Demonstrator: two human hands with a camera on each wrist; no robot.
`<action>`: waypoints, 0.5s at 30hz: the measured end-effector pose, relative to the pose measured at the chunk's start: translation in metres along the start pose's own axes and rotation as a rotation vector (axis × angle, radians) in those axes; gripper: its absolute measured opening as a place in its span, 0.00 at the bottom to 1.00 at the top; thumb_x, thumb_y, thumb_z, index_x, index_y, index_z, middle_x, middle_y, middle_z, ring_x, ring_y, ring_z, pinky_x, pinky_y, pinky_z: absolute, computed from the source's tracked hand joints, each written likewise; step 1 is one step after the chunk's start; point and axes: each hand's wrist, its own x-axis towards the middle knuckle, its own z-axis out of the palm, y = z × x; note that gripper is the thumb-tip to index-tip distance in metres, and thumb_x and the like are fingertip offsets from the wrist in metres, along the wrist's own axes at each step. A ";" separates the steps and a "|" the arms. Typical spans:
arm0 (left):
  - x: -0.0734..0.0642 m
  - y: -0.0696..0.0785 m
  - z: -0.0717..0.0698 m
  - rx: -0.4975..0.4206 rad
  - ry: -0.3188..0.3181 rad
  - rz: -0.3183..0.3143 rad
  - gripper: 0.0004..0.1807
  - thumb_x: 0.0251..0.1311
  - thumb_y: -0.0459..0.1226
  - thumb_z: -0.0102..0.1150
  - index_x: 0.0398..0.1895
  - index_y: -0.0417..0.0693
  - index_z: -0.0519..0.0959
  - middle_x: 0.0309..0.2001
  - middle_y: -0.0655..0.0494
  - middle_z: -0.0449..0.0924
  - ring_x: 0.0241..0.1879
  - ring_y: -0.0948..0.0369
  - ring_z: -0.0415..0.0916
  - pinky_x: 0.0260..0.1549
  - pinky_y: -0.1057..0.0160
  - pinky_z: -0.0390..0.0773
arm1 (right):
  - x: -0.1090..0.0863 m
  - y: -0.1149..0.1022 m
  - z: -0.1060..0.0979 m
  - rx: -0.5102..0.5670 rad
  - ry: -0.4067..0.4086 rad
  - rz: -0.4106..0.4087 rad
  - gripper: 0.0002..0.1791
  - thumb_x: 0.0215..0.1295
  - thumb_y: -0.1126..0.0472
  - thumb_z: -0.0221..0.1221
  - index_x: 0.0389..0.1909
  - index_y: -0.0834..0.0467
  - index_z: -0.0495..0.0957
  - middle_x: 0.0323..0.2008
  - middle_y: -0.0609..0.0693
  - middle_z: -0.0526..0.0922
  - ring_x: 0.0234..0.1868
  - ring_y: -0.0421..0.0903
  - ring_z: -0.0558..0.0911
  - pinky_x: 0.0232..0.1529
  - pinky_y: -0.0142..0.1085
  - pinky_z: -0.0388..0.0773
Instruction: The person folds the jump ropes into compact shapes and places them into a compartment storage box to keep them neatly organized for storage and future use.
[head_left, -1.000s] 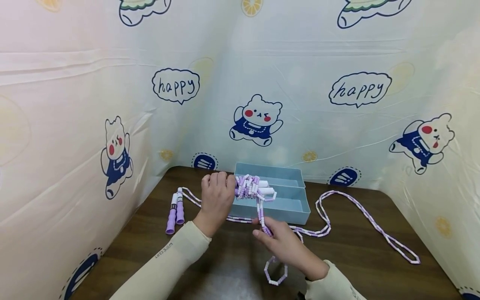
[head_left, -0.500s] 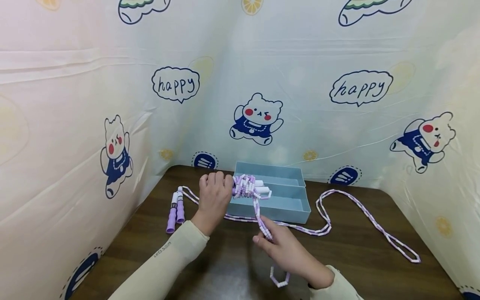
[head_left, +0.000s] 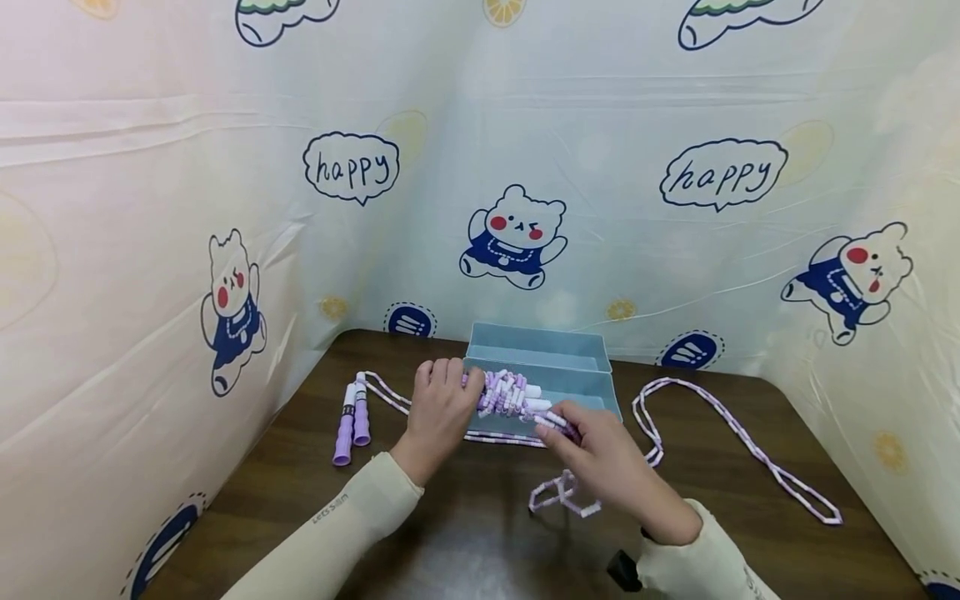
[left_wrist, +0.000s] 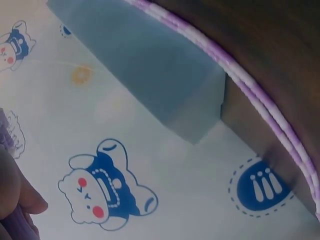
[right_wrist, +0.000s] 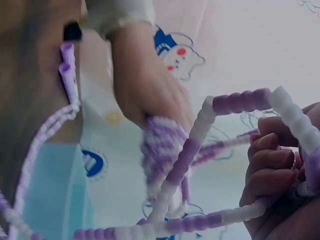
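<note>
I find the bundled jump rope of purple and white plastic beads (head_left: pixel 504 393) held off the table, in front of the blue box's near compartment in the head view; I cannot tell its exact height. Clock positions are read about it in that view. Its coils are wound round its handles, whose white ends protrude toward three o'clock.

The left hand (head_left: pixel 444 412), at between eight and nine o'clock, has its fingers curled about the purple end of the bundle. The right hand (head_left: pixel 600 454), at four o'clock, pinches a beaded strand just beside the coils; my right wrist feed confirms curled fingers on it. A slack loop of beads (head_left: pixel 591 508) hangs at five o'clock, below that hand.

The open, light blue rectangular box with two compartments (head_left: pixel 536 342) stands behind, toward one o'clock. A second purple and white beaded jump rope (head_left: pixel 750 442) lies on the dark brown wood-grain table (head_left: pixel 457 542): its paired ribbed purple handles (head_left: pixel 343 433) near nine o'clock, its strands along the box's near side, its folded end between three and four. White fabric printed with bears (head_left: pixel 420 250) hangs behind, at twelve.
</note>
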 end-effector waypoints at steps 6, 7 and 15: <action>-0.003 0.005 -0.003 -0.009 0.025 0.048 0.14 0.54 0.39 0.67 0.39 0.47 0.73 0.34 0.45 0.73 0.38 0.48 0.72 0.40 0.49 0.70 | 0.011 0.009 -0.017 -0.058 0.025 0.003 0.09 0.72 0.52 0.55 0.35 0.51 0.78 0.16 0.39 0.63 0.18 0.37 0.64 0.19 0.33 0.64; -0.003 0.005 -0.004 -0.012 0.030 0.056 0.15 0.54 0.39 0.68 0.40 0.47 0.73 0.34 0.45 0.73 0.38 0.48 0.73 0.41 0.49 0.70 | 0.013 0.012 -0.019 -0.064 0.025 0.006 0.09 0.72 0.51 0.54 0.35 0.51 0.77 0.17 0.40 0.64 0.18 0.38 0.64 0.20 0.33 0.65; -0.003 0.009 -0.009 -0.063 0.129 0.113 0.08 0.59 0.36 0.61 0.40 0.46 0.74 0.37 0.46 0.74 0.39 0.48 0.73 0.39 0.49 0.70 | 0.022 0.036 -0.026 -0.058 0.034 0.093 0.12 0.71 0.49 0.54 0.46 0.50 0.78 0.23 0.44 0.70 0.27 0.44 0.71 0.29 0.38 0.72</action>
